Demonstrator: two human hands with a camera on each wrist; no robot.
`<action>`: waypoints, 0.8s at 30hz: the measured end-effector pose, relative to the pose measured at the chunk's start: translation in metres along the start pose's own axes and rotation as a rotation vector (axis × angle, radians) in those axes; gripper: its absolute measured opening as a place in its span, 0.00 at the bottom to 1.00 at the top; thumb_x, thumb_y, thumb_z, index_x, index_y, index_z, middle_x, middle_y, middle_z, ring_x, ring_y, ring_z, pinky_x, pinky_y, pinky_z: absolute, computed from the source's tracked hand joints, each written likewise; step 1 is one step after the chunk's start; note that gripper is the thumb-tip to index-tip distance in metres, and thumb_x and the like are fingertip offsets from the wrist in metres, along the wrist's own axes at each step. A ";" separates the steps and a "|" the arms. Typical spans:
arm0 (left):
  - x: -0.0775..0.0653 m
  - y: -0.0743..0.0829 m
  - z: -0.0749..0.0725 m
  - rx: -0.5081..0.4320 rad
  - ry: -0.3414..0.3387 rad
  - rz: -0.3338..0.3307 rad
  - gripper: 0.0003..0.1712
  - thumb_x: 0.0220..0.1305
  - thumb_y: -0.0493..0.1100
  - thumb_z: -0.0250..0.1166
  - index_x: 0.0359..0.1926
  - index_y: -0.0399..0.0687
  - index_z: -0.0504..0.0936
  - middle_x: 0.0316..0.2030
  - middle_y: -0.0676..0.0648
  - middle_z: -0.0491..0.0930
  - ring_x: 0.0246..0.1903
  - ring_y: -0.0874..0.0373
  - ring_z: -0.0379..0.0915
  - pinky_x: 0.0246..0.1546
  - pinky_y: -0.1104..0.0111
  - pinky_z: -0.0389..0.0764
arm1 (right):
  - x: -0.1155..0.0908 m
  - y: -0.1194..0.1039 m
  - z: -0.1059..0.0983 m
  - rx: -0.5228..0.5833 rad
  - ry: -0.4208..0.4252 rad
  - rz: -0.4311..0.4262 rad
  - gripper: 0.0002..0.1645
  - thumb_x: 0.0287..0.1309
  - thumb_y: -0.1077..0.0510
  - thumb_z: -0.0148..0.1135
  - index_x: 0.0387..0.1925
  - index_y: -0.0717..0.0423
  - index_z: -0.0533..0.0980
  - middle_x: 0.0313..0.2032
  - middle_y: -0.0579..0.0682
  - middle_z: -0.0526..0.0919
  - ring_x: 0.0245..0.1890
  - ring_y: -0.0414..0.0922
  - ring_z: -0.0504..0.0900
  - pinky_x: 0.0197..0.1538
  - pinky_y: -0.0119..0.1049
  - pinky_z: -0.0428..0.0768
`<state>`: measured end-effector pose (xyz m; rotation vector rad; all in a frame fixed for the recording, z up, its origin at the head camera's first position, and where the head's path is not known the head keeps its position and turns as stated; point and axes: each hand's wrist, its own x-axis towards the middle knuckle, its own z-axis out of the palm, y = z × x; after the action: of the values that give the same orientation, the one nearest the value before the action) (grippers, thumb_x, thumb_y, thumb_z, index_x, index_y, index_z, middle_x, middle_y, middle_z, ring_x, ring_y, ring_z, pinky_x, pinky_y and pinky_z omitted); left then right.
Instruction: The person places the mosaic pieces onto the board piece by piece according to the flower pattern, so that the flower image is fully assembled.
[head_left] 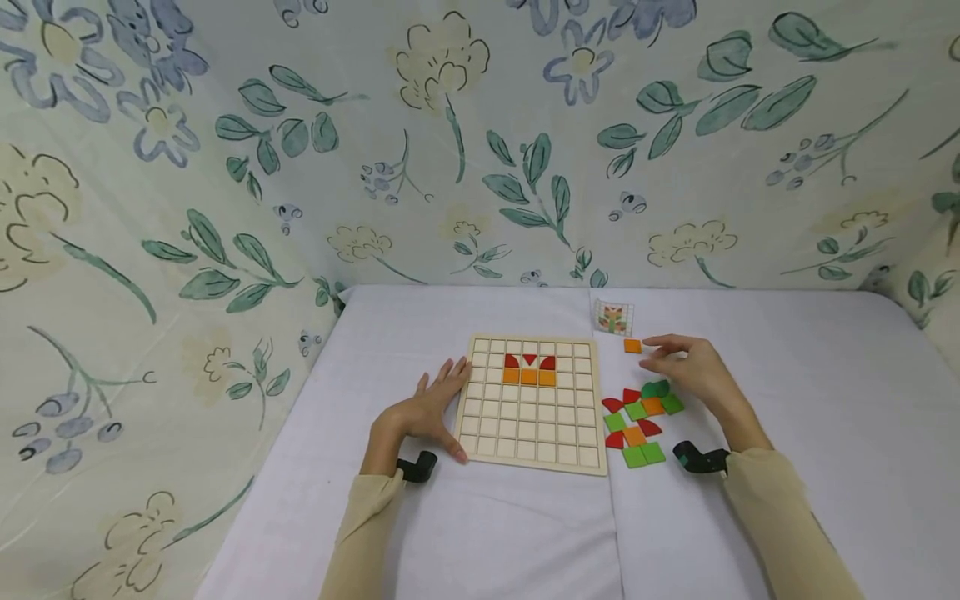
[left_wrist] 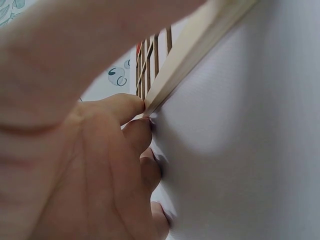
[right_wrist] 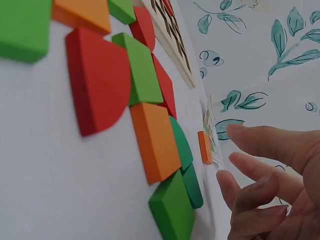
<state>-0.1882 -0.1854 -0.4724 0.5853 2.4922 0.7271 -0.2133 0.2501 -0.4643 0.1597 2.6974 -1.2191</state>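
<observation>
A wooden grid board (head_left: 528,429) lies on the white cloth, with a row of orange squares (head_left: 528,377) below two red quarter-rounds (head_left: 547,364) and a red triangle (head_left: 529,360). My left hand (head_left: 427,412) rests along the board's left edge, fingers spread, thumb by the near corner; the left wrist view shows fingertips (left_wrist: 135,106) right at the wooden rim. Beyond the board's right side, my right hand (head_left: 690,371) hovers with thumb and forefinger apart and nothing between them. Just left of its fingertips lies a single orange square (head_left: 633,346).
Right of the board lies a loose group of light green squares (head_left: 634,456), dark green pieces (head_left: 656,389), red pieces (right_wrist: 100,80) and orange squares (right_wrist: 155,142). A small pattern card (head_left: 613,318) stands behind the lone orange square. A floral curtain (head_left: 525,167) closes off the back.
</observation>
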 end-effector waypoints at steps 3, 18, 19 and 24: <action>0.000 0.000 0.000 -0.002 0.003 -0.001 0.87 0.33 0.52 0.90 0.84 0.47 0.39 0.84 0.48 0.29 0.83 0.48 0.18 0.81 0.41 0.25 | 0.006 0.000 0.003 0.003 0.011 0.015 0.37 0.67 0.48 0.68 0.71 0.60 0.70 0.62 0.69 0.76 0.51 0.59 0.74 0.48 0.38 0.76; 0.001 -0.001 0.001 0.005 0.008 -0.008 0.87 0.32 0.53 0.90 0.84 0.47 0.39 0.84 0.49 0.29 0.83 0.49 0.18 0.81 0.41 0.25 | 0.028 -0.004 0.010 0.017 -0.015 0.037 0.31 0.66 0.56 0.67 0.67 0.63 0.74 0.61 0.69 0.73 0.52 0.59 0.73 0.43 0.30 0.75; 0.001 -0.001 0.001 0.004 0.008 -0.008 0.87 0.32 0.53 0.90 0.84 0.47 0.39 0.84 0.49 0.29 0.83 0.49 0.18 0.81 0.41 0.26 | 0.028 -0.004 0.010 0.016 -0.014 0.038 0.30 0.66 0.56 0.67 0.66 0.63 0.74 0.61 0.69 0.74 0.51 0.59 0.73 0.43 0.29 0.75; 0.000 0.000 0.000 0.000 0.009 -0.006 0.87 0.32 0.53 0.90 0.84 0.46 0.39 0.84 0.48 0.29 0.83 0.48 0.18 0.81 0.41 0.26 | 0.030 -0.004 0.011 0.021 0.002 0.032 0.29 0.65 0.56 0.69 0.64 0.63 0.77 0.59 0.68 0.74 0.50 0.58 0.73 0.41 0.29 0.75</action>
<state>-0.1881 -0.1856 -0.4730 0.5760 2.5014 0.7286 -0.2416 0.2398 -0.4751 0.2058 2.6743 -1.2390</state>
